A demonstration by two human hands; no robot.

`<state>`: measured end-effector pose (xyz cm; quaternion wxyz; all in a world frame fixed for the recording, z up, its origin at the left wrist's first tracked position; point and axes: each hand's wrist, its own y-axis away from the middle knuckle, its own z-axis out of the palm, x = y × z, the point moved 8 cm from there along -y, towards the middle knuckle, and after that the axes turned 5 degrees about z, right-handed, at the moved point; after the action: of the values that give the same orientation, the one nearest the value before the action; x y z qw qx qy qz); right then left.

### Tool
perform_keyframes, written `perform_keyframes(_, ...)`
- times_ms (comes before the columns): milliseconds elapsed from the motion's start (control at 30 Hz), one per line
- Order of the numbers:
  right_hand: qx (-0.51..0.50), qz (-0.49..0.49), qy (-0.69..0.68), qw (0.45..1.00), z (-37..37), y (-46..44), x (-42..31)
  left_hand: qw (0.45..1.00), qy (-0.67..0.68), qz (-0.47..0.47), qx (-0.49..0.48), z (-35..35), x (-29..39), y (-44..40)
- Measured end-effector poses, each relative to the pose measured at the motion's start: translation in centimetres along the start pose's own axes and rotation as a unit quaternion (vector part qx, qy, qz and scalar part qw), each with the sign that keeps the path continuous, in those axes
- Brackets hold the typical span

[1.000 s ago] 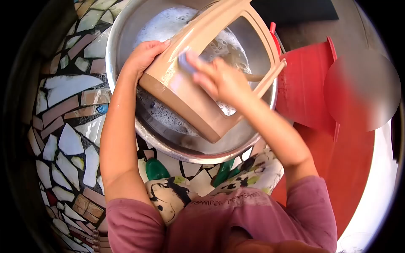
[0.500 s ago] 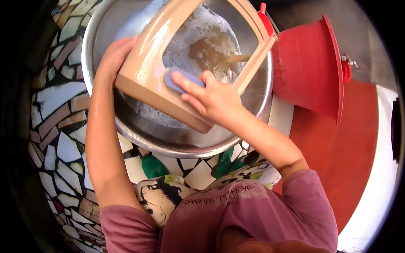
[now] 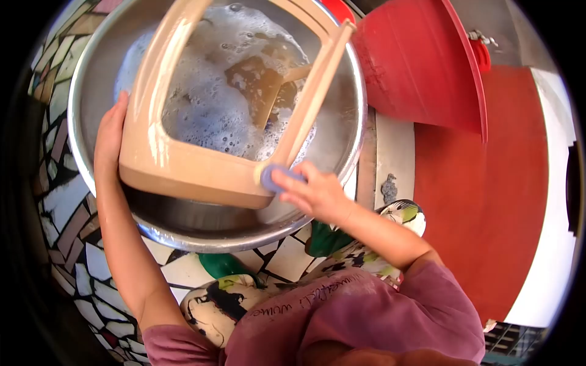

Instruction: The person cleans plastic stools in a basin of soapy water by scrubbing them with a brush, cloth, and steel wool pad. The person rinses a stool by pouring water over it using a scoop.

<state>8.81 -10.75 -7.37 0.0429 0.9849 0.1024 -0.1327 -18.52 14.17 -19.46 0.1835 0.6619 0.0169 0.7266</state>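
Note:
A glossy beige plastic frame with a large rounded opening, maybe part of a stool or chair, leans over a wide steel basin of soapy water. My left hand grips its left side, the fingers partly hidden behind the edge. My right hand is closed on a purple sponge with a pale yellowish face. The sponge presses on the frame's lower right corner. Through the opening, more beige plastic lies partly under the suds; whether it belongs to the same piece I cannot tell.
A large red plastic tub lies tipped on its side to the right, near a metal tap. Broken-tile mosaic floor surrounds the basin. Red floor spreads to the right. Green footwear shows just below the basin rim.
My right hand has slid the sponge right along the frame's lower edge to the corner. The view has shifted, so basin and frame appear further left and the frame looks turned slightly.

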Motion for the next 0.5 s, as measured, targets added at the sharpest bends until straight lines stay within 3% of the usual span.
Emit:
perform_keyframes(33,0.018,0.134,-0.316,0.939,0.7,-1.7,4.7,0.997,-0.068,0.026,0.032,-0.5,0.7,0.0)
perform_keyframes(100,0.094,0.181,-0.072,0.976,-3.2,-6.9,11.4,0.996,-0.077,0.037,0.024,-0.1,0.9,-0.1)
perform_keyframes(167,0.110,0.240,-0.069,0.962,-5.0,-8.4,12.6,0.990,-0.143,0.023,0.004,-0.7,0.3,-0.7)
perform_keyframes(200,0.036,0.291,-0.229,0.928,-1.8,-6.4,12.6,0.985,-0.165,0.054,0.011,-1.0,0.4,-0.9)
perform_keyframes(267,-0.063,0.164,-0.222,0.959,1.2,-0.9,4.2,0.984,-0.163,0.070,0.019,-1.7,1.0,-0.5)
perform_keyframes(300,-0.081,-0.002,-0.050,0.996,1.2,1.2,-1.1,0.984,-0.163,0.073,0.022,-1.6,1.2,-0.4)
perform_keyframes(333,-0.071,0.006,-0.049,0.996,1.6,0.6,-0.1,0.983,-0.155,0.095,0.031,-1.5,1.7,-0.2)
perform_keyframes(367,0.004,0.005,-0.077,0.997,1.1,-1.1,2.1,0.982,-0.157,0.100,0.024,-1.3,1.7,-0.3)
perform_keyframes(433,0.097,0.101,-0.082,0.987,-2.2,-5.9,9.9,0.987,-0.147,0.060,0.024,-1.7,0.9,-0.6)
perform_keyframes(467,0.113,0.204,-0.058,0.971,-4.9,-8.3,14.9,0.985,-0.154,0.078,0.021,-1.0,1.4,-0.4)
perform_keyframes(500,0.147,0.201,-0.050,0.967,-7.2,-10.7,16.9,0.984,-0.158,0.076,0.024,-0.9,1.3,-0.5)
